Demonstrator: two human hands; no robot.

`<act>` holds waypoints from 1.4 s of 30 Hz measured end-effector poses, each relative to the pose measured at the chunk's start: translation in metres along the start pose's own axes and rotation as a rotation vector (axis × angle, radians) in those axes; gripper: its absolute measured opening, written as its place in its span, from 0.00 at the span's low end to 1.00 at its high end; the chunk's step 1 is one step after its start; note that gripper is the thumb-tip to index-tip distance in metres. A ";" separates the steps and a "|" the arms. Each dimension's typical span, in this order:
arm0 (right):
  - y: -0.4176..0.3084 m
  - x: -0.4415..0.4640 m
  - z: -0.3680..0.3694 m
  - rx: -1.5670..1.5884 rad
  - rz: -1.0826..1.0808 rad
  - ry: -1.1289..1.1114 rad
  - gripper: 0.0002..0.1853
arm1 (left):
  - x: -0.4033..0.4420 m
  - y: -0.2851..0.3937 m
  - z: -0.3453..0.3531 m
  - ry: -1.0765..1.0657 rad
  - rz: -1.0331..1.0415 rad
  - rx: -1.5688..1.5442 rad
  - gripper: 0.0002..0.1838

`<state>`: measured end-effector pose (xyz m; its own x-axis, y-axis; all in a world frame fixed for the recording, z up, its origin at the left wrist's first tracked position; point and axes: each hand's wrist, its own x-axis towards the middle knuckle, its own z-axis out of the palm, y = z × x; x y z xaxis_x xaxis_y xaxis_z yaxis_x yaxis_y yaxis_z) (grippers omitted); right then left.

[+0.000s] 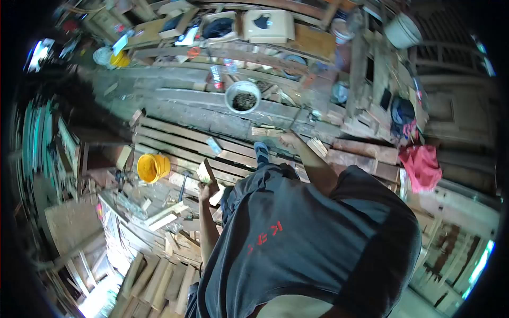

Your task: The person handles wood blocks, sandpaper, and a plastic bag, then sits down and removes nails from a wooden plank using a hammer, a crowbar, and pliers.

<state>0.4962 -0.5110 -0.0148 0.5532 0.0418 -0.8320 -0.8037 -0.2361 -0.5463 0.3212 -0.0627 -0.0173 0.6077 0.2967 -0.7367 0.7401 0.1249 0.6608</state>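
My left hand (205,192) is closed around the lower end of a short wooden block (205,170), which it holds upright and tilted beside my knee. Further forward, my right hand (289,139) has its fingers closed at the end of a short flat piece of wood (266,131); the exact grip is too small to make out. Between the two hands, a small pale blue box-like item (214,146) lies on the long wooden slats (180,139). A tool with a dark handle (184,184) rests left of my left hand.
A yellow bucket (152,168) stands at the left on the slats. Ahead is a white bucket (243,97) with dark bits inside, near a bottle (216,77). Stacked wood pieces (161,281) lie at lower left. A red cloth (421,167) hangs at right.
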 end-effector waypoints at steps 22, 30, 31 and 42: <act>0.057 -0.209 0.008 0.971 -0.287 0.610 0.22 | -0.032 0.207 0.345 -1.597 0.952 1.182 0.46; 0.061 -0.210 0.115 1.065 -0.223 0.910 0.16 | -0.062 0.202 0.323 -1.854 0.946 1.289 0.36; 0.063 -0.208 0.129 1.145 -0.205 0.918 0.15 | -0.061 0.201 0.317 -1.865 0.937 1.322 0.35; 0.044 -0.210 0.229 1.412 -0.197 1.125 0.15 | -0.029 0.196 0.283 -2.070 0.850 1.363 0.30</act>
<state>0.2945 -0.3077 0.1130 0.0396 -0.7807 -0.6237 0.0544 0.6249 -0.7788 0.5298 -0.3147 0.0929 -0.4640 -0.8538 -0.2358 -0.4071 -0.0309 0.9128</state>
